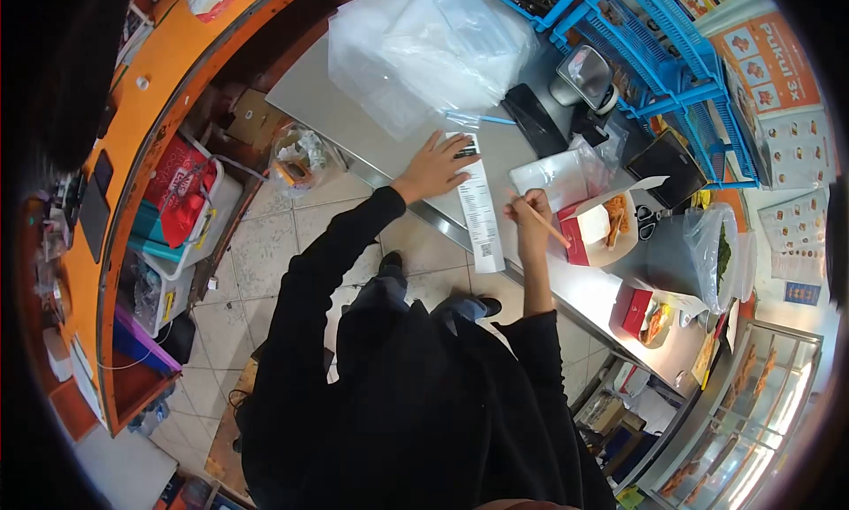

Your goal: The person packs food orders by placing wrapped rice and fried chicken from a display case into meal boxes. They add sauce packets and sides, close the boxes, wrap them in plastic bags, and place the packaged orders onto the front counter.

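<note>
A long printed paper receipt point(480, 216) lies on the metal counter, its lower end reaching the front edge. My left hand point(437, 169) lies flat over the upper part of the receipt, fingers spread. Just right of the paper, my right hand point(529, 220) is closed around an orange pencil point(554, 231). The tip near the paper is too small to make out. Beside that hand stands a red food box point(574, 238) with fried food in it. A blue pen point(485, 117) rests above the receipt, left of a black flat device point(536, 121).
Clear plastic bags point(424, 50) are piled at the back. Blue plastic racks point(681, 68) stand at the back right. Scissors point(648, 224), a bag-lined container point(685, 254) and another red food box point(630, 311) sit to the right. An orange counter point(146, 112) curves along the left.
</note>
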Tool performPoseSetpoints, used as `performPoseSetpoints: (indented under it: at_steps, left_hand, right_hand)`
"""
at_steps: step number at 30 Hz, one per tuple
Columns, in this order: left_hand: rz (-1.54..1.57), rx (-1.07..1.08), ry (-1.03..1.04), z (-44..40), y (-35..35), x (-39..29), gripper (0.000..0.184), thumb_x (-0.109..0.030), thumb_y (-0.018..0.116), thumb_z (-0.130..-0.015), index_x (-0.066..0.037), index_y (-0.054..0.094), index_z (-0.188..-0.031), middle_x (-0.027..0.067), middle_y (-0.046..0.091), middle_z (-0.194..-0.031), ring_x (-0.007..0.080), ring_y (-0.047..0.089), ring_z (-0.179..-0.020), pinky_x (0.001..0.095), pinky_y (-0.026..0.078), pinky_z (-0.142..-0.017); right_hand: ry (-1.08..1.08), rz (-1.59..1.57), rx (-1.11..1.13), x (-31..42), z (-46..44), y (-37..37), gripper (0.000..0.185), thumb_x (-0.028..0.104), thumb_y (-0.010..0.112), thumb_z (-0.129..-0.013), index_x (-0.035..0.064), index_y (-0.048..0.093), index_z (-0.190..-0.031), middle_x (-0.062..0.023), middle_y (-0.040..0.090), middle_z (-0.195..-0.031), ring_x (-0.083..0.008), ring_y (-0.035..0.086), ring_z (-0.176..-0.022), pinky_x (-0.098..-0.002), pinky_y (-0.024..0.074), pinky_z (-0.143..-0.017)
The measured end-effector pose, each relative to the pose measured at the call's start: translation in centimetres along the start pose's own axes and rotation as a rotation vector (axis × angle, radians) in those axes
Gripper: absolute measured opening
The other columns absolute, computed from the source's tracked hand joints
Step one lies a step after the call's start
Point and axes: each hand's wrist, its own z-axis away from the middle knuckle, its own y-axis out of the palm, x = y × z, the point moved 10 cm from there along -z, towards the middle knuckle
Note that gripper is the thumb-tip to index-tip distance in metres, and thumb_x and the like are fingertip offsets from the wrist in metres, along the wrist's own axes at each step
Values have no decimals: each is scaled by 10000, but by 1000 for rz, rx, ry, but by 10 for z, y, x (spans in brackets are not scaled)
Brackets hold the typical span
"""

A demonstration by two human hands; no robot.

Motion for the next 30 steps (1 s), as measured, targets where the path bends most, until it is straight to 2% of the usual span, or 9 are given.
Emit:
performPoseSetpoints:
  at_steps: [2, 3, 7, 10, 14, 17, 20, 23, 30]
  left_hand:
    - [-33, 0, 8, -4, 5, -6, 421, -361, 455, -839, -206, 441, -1230, 97, 356, -1304, 233, 304, -1229, 490, 175, -1013]
    - [-44, 6, 8, -6, 7, -7, 421, -364, 451, -841, -210, 437, -1233, 94, 357, -1304, 230, 304, -1230, 492, 173, -1013]
    - [-62, -5, 0, -6, 6, -8, 413, -370, 440, -850, -223, 431, -1236, 81, 360, -1304, 213, 305, -1230, 494, 169, -1014]
    - [-45, -66, -1, -6, 2, -8, 380, -363, 466, -831, -207, 490, -1177, 67, 398, -1267, 195, 326, -1210, 503, 183, -996]
    - [-44, -68, -22, -8, 0, -7, 366, -357, 475, -827, -207, 499, -1161, 55, 407, -1253, 187, 330, -1205, 489, 175, -1003]
    - [-44, -62, -20, -8, -2, -7, 358, -355, 477, -828, -210, 503, -1154, 45, 407, -1252, 179, 330, -1204, 485, 171, -1004]
    - [-26, -52, -25, -10, -1, -6, 354, -357, 474, -829, -215, 507, -1151, 37, 404, -1254, 172, 328, -1205, 486, 175, -999]
    - [-25, -46, -34, -10, 1, -4, 350, -362, 471, -831, -217, 511, -1147, 33, 400, -1260, 168, 326, -1206, 488, 183, -993]
    - [-32, -43, -23, -11, 2, -5, 348, -365, 469, -832, -217, 515, -1143, 34, 395, -1268, 166, 325, -1207, 490, 189, -990]
  right_hand:
    - [-102, -110, 12, 2, 1, 28, 61, 48, 479, -814, 72, 423, -817, -36, 514, -692, -126, 541, -592, -243, 454, -543]
    - [-147, -174, -6, -1, -3, 34, 74, 20, 480, -800, 35, 432, -854, -31, 504, -679, -101, 522, -576, -243, 457, -562]
    - [-162, 200, -142, -16, -10, 22, 98, 82, 522, -820, 14, 453, -834, -55, 541, -695, -87, 519, -614, -212, 430, -589]
    - [-303, 292, -175, -8, 0, 23, 146, 128, 570, -811, 18, 475, -816, -50, 561, -697, -72, 487, -591, -211, 402, -541]
    - [-221, 502, -204, -13, 4, 12, 263, 120, 609, -788, 21, 462, -594, -23, 492, -501, -54, 401, -482, -247, 347, -452]
    - [-313, 504, -251, -3, 2, 17, 319, 121, 608, -781, 25, 432, -534, -29, 460, -452, -55, 379, -449, -246, 336, -434]
    - [-320, 551, -37, -21, -5, 36, 299, 92, 594, -769, 23, 411, -542, -37, 448, -453, -54, 376, -443, -245, 326, -418]
    - [-376, 488, -217, -6, 1, 22, 300, 56, 563, -760, 27, 377, -527, -42, 417, -441, -65, 356, -419, -255, 318, -406]
    - [-270, 561, -202, -32, -7, 7, 273, 64, 513, -754, 20, 369, -526, -69, 387, -441, -107, 331, -411, -299, 282, -404]
